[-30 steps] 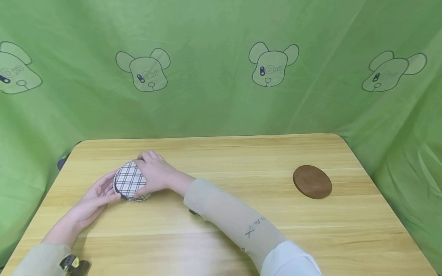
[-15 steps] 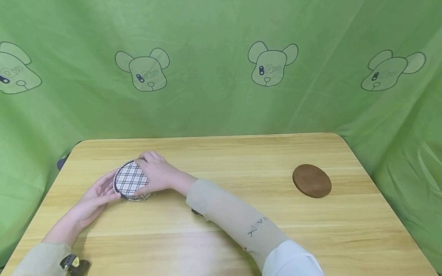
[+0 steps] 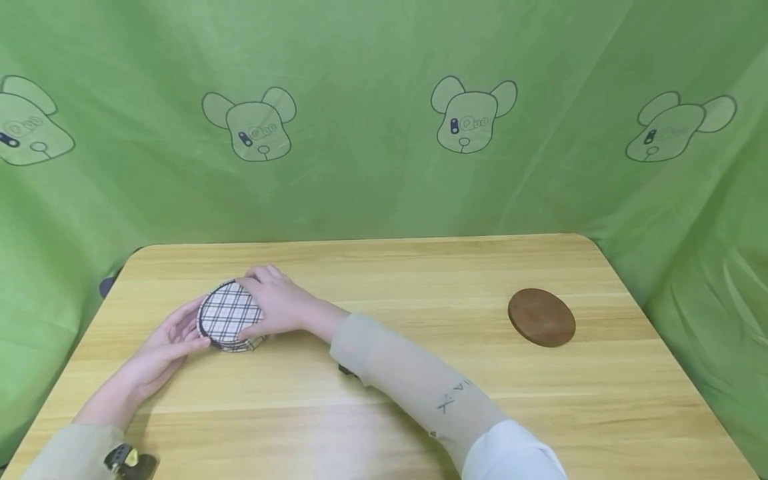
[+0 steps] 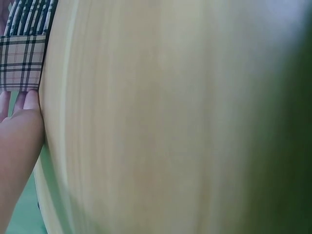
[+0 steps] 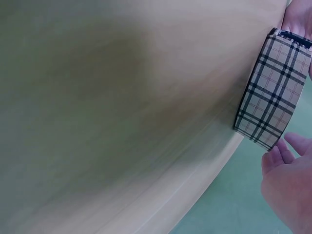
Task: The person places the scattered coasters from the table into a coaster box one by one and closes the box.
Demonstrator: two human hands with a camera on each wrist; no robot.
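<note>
A round plaid box (image 3: 223, 315) with a dark rim stands at the left part of the table, its flat plaid top facing up. My left hand (image 3: 165, 348) holds its left side, thumb at the lower edge and fingers round the back. Across the right part of the top my right hand (image 3: 277, 305) grips it, fingers at the far edge and thumb at the near edge. In the right wrist view the box's plaid side (image 5: 273, 90) shows between both hands. The left wrist view shows a plaid panel (image 4: 22, 61) beside dark-striped layers (image 4: 31, 17).
A thin brown disc (image 3: 542, 317) lies flat on the right part of the wooden table (image 3: 396, 280). Behind and at the sides hangs a green curtain (image 3: 366, 160) printed with bear heads. A dark strapped device (image 3: 129, 461) sits at the left cuff.
My right hand has slid slightly to the right, so a little more of the plaid top shows. The left hand and the box stay in place.
</note>
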